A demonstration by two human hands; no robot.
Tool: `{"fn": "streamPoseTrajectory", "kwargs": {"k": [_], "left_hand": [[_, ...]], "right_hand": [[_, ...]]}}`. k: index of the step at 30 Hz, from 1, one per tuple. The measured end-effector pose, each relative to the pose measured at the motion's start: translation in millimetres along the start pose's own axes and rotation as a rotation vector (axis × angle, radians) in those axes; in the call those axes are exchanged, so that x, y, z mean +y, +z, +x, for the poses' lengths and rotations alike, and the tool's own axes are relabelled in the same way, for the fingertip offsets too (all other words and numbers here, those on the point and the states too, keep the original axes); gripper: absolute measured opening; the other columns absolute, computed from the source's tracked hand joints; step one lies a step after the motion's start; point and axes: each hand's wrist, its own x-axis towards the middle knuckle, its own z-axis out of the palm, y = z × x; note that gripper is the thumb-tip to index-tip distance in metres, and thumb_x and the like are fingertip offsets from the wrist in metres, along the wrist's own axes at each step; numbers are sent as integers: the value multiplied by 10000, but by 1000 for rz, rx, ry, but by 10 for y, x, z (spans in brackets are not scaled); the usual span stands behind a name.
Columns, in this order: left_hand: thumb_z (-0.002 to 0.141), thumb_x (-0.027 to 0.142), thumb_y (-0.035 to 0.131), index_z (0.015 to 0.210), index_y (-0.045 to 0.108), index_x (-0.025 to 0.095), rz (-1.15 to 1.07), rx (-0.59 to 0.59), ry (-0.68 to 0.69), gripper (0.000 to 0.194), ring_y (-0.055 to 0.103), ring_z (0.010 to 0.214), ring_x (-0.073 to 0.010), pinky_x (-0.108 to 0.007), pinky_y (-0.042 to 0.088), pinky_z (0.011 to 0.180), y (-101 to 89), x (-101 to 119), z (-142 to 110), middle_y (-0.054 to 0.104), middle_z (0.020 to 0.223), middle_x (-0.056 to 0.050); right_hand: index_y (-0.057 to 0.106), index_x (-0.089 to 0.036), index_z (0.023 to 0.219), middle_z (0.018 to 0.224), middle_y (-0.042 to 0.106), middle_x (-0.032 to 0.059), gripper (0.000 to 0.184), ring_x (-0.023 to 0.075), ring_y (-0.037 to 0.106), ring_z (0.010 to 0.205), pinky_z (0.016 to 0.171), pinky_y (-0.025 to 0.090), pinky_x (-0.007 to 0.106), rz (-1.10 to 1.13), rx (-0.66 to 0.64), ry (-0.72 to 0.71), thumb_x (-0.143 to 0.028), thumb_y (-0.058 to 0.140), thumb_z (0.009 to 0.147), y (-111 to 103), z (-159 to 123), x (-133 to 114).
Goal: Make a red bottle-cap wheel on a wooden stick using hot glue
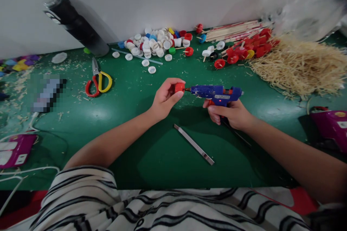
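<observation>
Between the thumb and fingers of my left hand [166, 97] is a red bottle cap [179, 87]. My right hand [230, 114] grips the handle of a blue hot glue gun [210, 91], fingers wrapped round by its orange trigger. The gun's nozzle points left and meets the cap's open side; whether it touches, I cannot tell. A small red light glows on the gun's body. Below both hands a slim metal utility knife [193, 144] lies slanted on the green table [135, 115].
Scissors [98, 79] with red and yellow handles lie left, near a phone [48, 95] on a cable. Behind are a black bottle [78, 25], a heap of bottle caps [157, 45], capped sticks [244, 48] and straw-like shreds [300, 65]. Purple power strips [329, 128] sit at both sides.
</observation>
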Motion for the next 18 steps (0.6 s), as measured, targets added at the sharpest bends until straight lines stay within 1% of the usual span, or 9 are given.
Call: {"fn": "streamPoseTrajectory", "kwargs": {"k": [4,9,14,18], "left_hand": [[976,413,704,1194,668,240,-10,-8,7,281,544,689,-65,-208,484,601,-5,-3,-1,600,949,-3],[973,437,703,1192,656,234,12,-5,2,303,544,683,-70,-210,478,588,2,0,2,598,930,-4],[976,397,712,1185,650,227,-18,-11,20,276,547,683,-60,-190,477,595,7,1,0,587,907,9],[977,400,709,1192,644,218,0,-10,20,289,549,688,-55,-179,482,601,2,-3,2,592,917,9]], "right_hand": [[712,-171,971,533,573,-63,215,98,516,420,427,417,258,6,-6,-8,-355,800,902,-2,3,4],[711,-173,975,534,574,-62,203,101,519,424,431,421,259,0,0,-2,-345,795,907,-3,1,4],[711,-172,969,532,572,-62,199,100,514,422,429,414,261,3,-2,-7,-345,790,906,2,2,-3],[711,-171,972,529,571,-64,189,101,517,418,431,414,262,1,-6,-16,-333,782,907,1,7,2]]}}
